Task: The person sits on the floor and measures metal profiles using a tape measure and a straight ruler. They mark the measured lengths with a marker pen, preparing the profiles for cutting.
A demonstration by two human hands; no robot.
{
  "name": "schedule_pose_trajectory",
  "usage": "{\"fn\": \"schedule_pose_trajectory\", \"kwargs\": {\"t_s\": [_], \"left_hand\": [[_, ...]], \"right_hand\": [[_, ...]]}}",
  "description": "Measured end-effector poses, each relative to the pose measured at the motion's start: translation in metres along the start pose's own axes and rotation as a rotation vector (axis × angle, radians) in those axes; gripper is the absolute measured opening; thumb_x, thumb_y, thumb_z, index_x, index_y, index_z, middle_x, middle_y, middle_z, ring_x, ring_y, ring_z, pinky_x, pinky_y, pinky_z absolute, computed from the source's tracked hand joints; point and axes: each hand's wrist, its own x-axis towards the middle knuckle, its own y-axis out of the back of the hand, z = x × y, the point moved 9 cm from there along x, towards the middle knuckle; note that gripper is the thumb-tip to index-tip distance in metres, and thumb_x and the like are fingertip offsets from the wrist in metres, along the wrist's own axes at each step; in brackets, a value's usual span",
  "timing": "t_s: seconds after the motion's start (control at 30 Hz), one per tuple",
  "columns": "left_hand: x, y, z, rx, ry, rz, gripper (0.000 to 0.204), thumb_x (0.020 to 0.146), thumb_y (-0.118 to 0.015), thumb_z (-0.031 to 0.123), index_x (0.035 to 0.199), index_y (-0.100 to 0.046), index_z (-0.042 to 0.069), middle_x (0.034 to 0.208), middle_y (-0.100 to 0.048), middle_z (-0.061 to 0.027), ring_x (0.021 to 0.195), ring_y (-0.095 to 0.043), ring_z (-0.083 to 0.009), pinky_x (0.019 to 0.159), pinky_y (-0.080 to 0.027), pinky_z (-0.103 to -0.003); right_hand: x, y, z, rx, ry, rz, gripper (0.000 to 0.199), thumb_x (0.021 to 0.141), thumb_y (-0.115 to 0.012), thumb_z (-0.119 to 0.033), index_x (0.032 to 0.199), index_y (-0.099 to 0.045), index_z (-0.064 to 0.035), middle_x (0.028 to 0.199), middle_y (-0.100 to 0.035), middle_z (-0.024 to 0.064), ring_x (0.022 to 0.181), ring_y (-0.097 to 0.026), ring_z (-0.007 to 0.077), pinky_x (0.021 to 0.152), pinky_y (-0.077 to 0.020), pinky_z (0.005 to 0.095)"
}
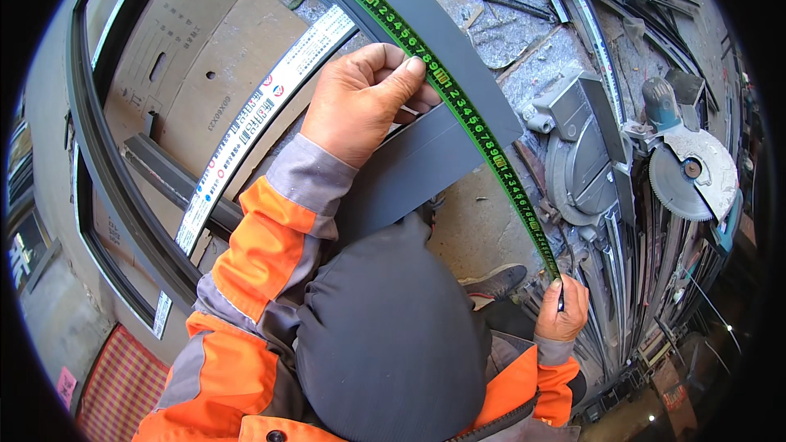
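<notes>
A green-and-black tape measure blade (471,119) runs slantwise from the top of the view down to the lower right. My left hand (368,98) is closed on the blade, its thumb pressing on the marked face and its fingers curled beneath. Lower right, my right hand (562,308) grips the blade's near end; a small dark piece shows between its fingers, and whether the tape's case is in the palm is hidden. Under the blade, a smooth grey strip (458,12) lies along the frame, and a grey flat panel (417,168) sits below my left wrist.
Dark grey frame profiles (98,127) curve along the left over brown cardboard (237,41). A labelled white strip (246,127) crosses it. On the right stands a cutting saw with a round toothed blade (679,180), amid several long metal profiles (585,24). A shoe (495,282) shows near my right hand.
</notes>
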Motion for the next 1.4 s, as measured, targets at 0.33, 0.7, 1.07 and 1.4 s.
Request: {"fn": "schedule_pose_trajectory", "kwargs": {"t_s": [0.33,0.7,1.07,1.4], "left_hand": [[0.000,-0.001,-0.003,-0.015,0.016,-0.045,0.027,0.111,-0.064,0.033,0.103,-0.069,0.008,0.095,-0.076,-0.0021,0.086,-0.070,-0.0101,0.078,-0.055,-0.027],[0.002,-0.002,-0.003,-0.055,-0.013,-0.055,0.026,0.112,-0.062,0.029,0.103,-0.068,0.006,0.094,-0.075,-0.0031,0.085,-0.067,-0.0104,0.078,-0.054,-0.027],[0.002,-0.004,0.000,-0.069,-0.055,-0.051,0.025,0.112,-0.062,0.026,0.101,-0.066,0.005,0.093,-0.075,-0.0047,0.082,-0.068,-0.0112,0.077,-0.053,-0.028],[0.001,-0.004,0.000,-0.077,-0.026,-0.041,0.022,0.111,-0.064,0.025,0.107,-0.068,0.004,0.094,-0.076,-0.0054,0.085,-0.071,-0.0130,0.080,-0.056,-0.029]], "right_hand": [[0.001,-0.001,0.003,0.056,-0.009,-0.026,0.020,0.097,-0.070,-0.009,0.116,-0.072,-0.0006,0.107,-0.072,0.0158,0.099,-0.066,0.0363,0.091,-0.0506,0.0438],[0.001,0.008,0.004,0.188,-0.053,-0.192,0.045,0.093,-0.064,-0.006,0.137,-0.064,0.0018,0.116,-0.068,0.0213,0.103,-0.066,0.0361,0.095,-0.0522,0.0430],[0.008,0.003,0.000,0.178,-0.048,-0.217,0.043,0.095,-0.053,-0.002,0.136,-0.065,0.0044,0.114,-0.068,0.0226,0.103,-0.066,0.0371,0.095,-0.0519,0.0424],[0.021,0.001,-0.019,0.184,-0.052,-0.228,0.045,0.094,-0.052,-0.001,0.137,-0.065,0.0045,0.115,-0.069,0.0229,0.101,-0.066,0.0364,0.094,-0.0522,0.0419]]}}
